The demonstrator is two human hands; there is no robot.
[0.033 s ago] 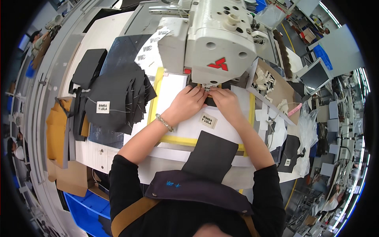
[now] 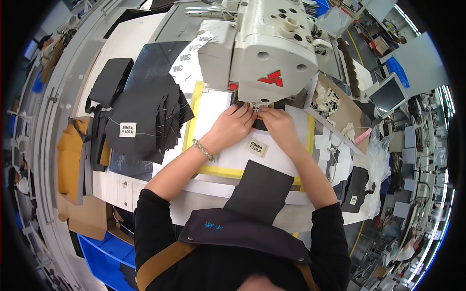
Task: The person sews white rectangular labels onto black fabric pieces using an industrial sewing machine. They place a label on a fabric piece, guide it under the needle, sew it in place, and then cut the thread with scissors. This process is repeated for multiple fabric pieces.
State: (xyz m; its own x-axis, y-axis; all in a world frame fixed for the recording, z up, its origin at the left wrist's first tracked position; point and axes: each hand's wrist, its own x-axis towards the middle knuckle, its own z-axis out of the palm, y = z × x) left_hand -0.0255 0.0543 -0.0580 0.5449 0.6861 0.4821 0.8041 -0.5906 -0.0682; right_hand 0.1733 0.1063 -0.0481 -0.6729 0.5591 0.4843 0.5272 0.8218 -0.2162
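Both hands meet under the head of a white sewing machine (image 2: 272,58). A small cream label (image 2: 257,109) lies there on a black fabric piece (image 2: 260,125), mostly hidden by my fingers. My left hand (image 2: 232,127), with a beaded bracelet on its wrist, has bent fingers closed at the label's left side. From the right, my right hand (image 2: 279,127) pinches at the label's other side, fingers bent. Just below the hands, a second cream label (image 2: 257,147) lies loose on the white work plate (image 2: 223,160). Closer to me, a black cut piece (image 2: 259,190) rests at the table's front edge.
At left is a thick stack of black pieces (image 2: 150,116) with a label on top. Beside it are mustard-yellow pieces (image 2: 73,150). An open cardboard box (image 2: 357,123) of loose labels stands at right. Yellow strips (image 2: 221,171) border the plate. A blue bin (image 2: 104,257) sits lower left.
The view has shifted very slightly, so the machine appears a little further right. Both hands keep their place at the label.
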